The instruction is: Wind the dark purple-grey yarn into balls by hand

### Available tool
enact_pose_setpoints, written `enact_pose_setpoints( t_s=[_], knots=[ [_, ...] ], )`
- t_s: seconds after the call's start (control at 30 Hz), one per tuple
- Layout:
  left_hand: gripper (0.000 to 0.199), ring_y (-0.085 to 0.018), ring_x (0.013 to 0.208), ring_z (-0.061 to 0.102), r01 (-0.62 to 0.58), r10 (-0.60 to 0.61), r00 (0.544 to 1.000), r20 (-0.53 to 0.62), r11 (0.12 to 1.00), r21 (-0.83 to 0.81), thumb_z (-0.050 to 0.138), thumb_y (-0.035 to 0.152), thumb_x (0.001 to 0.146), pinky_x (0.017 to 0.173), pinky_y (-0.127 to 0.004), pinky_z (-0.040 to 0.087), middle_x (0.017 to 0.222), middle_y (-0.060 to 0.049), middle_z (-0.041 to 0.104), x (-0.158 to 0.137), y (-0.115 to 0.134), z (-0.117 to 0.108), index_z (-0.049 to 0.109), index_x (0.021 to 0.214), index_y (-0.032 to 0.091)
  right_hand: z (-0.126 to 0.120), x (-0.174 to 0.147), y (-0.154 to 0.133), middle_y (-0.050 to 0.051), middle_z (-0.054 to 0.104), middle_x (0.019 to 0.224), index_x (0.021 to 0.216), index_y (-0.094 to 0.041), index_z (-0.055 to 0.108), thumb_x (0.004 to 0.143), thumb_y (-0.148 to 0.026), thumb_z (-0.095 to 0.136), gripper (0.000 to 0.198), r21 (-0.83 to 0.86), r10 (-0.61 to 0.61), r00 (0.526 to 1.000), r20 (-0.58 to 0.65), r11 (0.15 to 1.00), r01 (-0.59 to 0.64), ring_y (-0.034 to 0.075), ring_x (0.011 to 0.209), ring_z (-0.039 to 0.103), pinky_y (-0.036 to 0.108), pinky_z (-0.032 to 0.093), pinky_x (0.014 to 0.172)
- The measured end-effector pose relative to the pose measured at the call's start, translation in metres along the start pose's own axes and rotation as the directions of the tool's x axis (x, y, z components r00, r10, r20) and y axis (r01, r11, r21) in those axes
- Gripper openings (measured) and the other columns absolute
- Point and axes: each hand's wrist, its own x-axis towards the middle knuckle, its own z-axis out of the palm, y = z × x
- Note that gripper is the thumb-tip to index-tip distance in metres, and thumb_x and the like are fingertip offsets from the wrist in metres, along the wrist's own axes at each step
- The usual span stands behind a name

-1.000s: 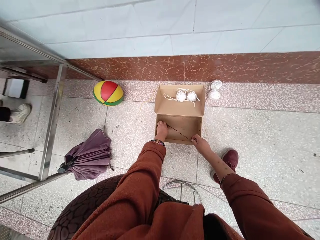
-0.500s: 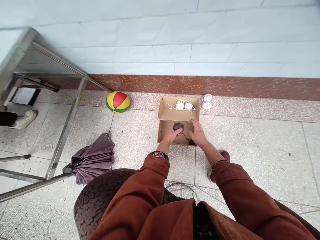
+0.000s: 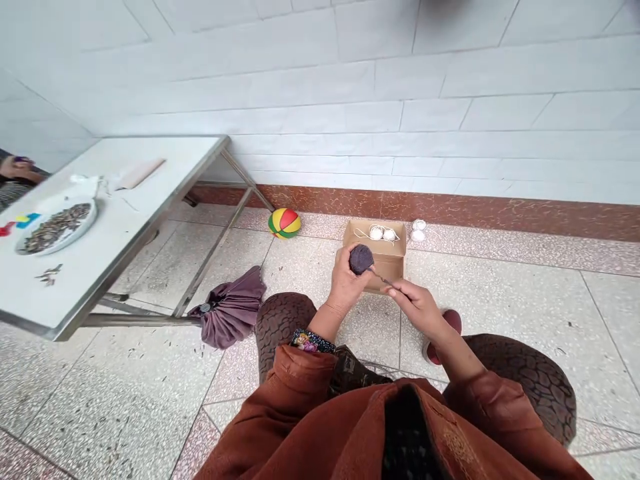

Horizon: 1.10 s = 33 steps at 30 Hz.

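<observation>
My left hand (image 3: 345, 283) is wrapped round a ball of dark purple yarn (image 3: 361, 259), raised above an open cardboard box (image 3: 373, 249). A twisted dark strand (image 3: 382, 277) runs from the ball to my right hand (image 3: 419, 304), which pinches it between thumb and fingers. Whether anything more sits inside the right fist is hidden. Two white yarn balls (image 3: 383, 233) with loose ends lie in the far half of the box. My hands cover part of its near half.
Two more white balls (image 3: 418, 231) sit right of the box by the wall. To the left are a colourful ball (image 3: 285, 223), a folded purple umbrella (image 3: 233, 307) and a metal-framed table (image 3: 145, 213) bearing a dish of seeds or husks (image 3: 60, 227). Another person's hand (image 3: 17, 168) shows beyond.
My left hand has lifted the dark yarn ball up out of the box. My right hand, open over the box before, has closed on the strand. The view has tilted, showing the tabletop.
</observation>
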Motion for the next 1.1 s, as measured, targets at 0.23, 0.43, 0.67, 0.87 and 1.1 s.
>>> enact_pose_setpoints(
  t_s=[0.23,0.43,0.67,0.87,1.1],
  knots=[
    [0.061,-0.028,0.122,0.055,-0.051,0.047,0.995,0.091,0.998,0.043,0.076,0.026,0.073,0.110,-0.044,0.042,0.127,-0.011,0.056,-0.047,0.034,-0.031,0.052,0.130,0.022,-0.003,-0.053,-0.032,-0.004,0.041,0.058,0.103,-0.026,0.072,0.101,-0.057,0.049,0.039,0.291,0.042,0.979,-0.200,0.956,0.018,0.014,0.052,0.038,0.028,0.033,0.050],
    [0.054,-0.028,0.120,0.056,-0.072,0.084,0.856,0.510,0.996,-0.044,0.074,0.036,0.079,0.108,-0.045,0.042,0.124,-0.010,0.059,-0.098,0.058,-0.033,0.056,0.128,0.021,-0.015,-0.055,-0.064,-0.006,0.036,0.061,0.108,-0.029,0.068,0.099,-0.062,0.050,0.039,0.518,0.097,0.940,-0.329,0.850,0.094,0.012,0.047,0.022,0.026,0.023,0.043],
    [0.052,-0.020,0.101,0.061,0.264,-0.008,0.648,0.761,0.940,-0.214,0.072,0.049,0.083,0.091,-0.036,0.049,0.112,-0.006,0.063,-0.136,0.092,-0.041,0.053,0.123,0.022,-0.024,-0.062,-0.038,-0.003,0.058,0.077,0.117,-0.028,0.064,0.091,-0.063,0.059,0.045,0.591,0.270,0.891,-0.365,0.807,-0.002,0.009,0.046,0.024,0.023,0.023,0.040],
    [0.056,-0.019,0.086,0.068,0.600,-0.064,0.633,0.772,0.670,-0.437,0.068,0.060,0.083,0.064,-0.027,0.049,0.105,-0.008,0.065,-0.135,0.092,-0.051,0.052,0.120,0.021,-0.020,-0.061,-0.009,0.004,0.057,0.080,0.085,-0.022,0.061,0.092,-0.070,0.046,0.050,0.198,0.377,0.876,-0.301,0.923,-0.330,0.016,0.066,0.055,0.030,0.051,0.061],
    [0.056,-0.012,0.065,0.059,0.552,-0.164,0.669,0.725,0.762,-0.338,0.061,0.066,0.085,0.051,-0.022,0.038,0.090,-0.004,0.064,-0.116,0.089,-0.063,0.061,0.112,0.017,0.009,-0.047,-0.058,0.012,0.063,0.124,0.125,-0.024,0.059,0.104,-0.062,0.033,0.050,-0.115,-0.001,0.988,-0.157,0.993,-0.018,0.026,0.123,0.057,0.044,0.046,0.106]
  ],
)
